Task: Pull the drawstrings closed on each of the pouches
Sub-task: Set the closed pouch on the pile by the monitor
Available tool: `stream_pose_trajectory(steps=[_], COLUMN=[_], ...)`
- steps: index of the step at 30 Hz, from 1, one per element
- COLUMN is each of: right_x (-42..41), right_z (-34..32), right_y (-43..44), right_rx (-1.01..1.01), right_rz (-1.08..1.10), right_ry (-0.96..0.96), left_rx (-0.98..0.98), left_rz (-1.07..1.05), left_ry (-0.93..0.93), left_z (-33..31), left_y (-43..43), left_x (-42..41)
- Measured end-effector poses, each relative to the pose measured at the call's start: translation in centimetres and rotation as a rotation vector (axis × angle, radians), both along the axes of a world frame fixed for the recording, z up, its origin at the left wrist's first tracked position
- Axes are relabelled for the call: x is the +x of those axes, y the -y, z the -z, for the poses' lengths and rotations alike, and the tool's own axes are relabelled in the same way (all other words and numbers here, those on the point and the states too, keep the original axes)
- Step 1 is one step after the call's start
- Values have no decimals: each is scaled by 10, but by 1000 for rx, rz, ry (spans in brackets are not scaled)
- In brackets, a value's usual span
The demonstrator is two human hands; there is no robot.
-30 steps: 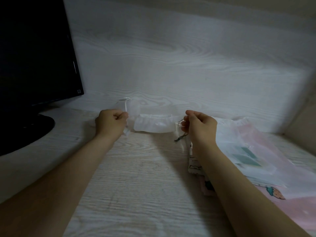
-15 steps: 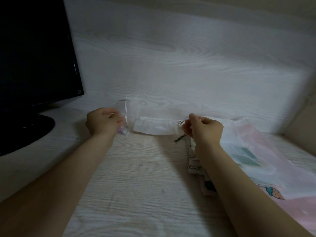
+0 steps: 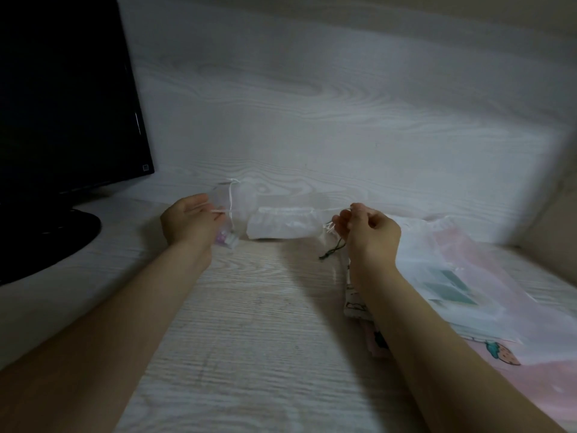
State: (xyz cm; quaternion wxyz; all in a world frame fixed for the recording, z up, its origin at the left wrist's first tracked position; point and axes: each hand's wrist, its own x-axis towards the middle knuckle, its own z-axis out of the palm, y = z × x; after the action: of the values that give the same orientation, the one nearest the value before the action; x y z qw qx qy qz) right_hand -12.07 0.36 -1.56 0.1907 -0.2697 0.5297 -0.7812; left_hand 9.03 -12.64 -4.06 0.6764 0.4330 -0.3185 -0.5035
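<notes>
1. White sheer pouch (image 3: 282, 226) in the middle, lifted just above the wooden desk (image 3: 249, 339) and close to the pale back wall (image 3: 312, 120); mouth gathered into small folds along the top edge; stretched sideways between the two hands.
2. Left hand (image 3: 190, 221) to the left of this pouch; fingers curled and pinching the left drawstring (image 3: 218, 210), a thin white line drawn out level toward the pouch.
3. Right hand (image 3: 368, 232) to the right of the pouch; thumb and fingertips pressed together on the right drawstring (image 3: 331, 210); other fingers loosely curled behind.
4. Second small sheer pouch (image 3: 240, 198) just behind the left hand, against the wall, with a white string running down its front; some small purple and white contents (image 3: 226, 239) at its bottom, too blurred to name.
5. Dark cord (image 3: 332, 251) hanging under the right hand, down toward the desk; impossible to tell where fastened.
6. Printed cloth pouch (image 3: 354, 307) flat on the desk, partly hidden under the right forearm.
7. Translucent white bag (image 3: 452, 260) to the right, lying over a pink pouch (image 3: 502, 357) with a strawberry print; both on the desk, touching each other.
8. Black monitor (image 3: 62, 95) at the far left on a round dark base (image 3: 46, 239); well apart from the pouches.
</notes>
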Motion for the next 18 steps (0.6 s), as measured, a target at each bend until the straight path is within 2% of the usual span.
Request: stream_pose_trajectory(steps=[5,8,11,14,16,18], right_x=[6,9,9,8,8,7], right_z=[-3,-6,-5,-1,-1,-3], right_y=[0,-1,3,8,7,2], right_rx=[-81,-110,-126,-93,-2,74], right_rz=[-99,-134,-121,-98,-36,66], right_ry=[240,364,383,354,223,-24], left_rx=[99,122,87,-69,-215,-344], left_rz=[82,86,23,-21,-70,-120], left_ry=[-386,-410,-102,256,528,750], left_z=[-9,-11,-10,-8,-7,-8], left_y=[-9,-9,-8,-5,-9,-15], left_x=[-10,-12,-12,-9,-5,-2])
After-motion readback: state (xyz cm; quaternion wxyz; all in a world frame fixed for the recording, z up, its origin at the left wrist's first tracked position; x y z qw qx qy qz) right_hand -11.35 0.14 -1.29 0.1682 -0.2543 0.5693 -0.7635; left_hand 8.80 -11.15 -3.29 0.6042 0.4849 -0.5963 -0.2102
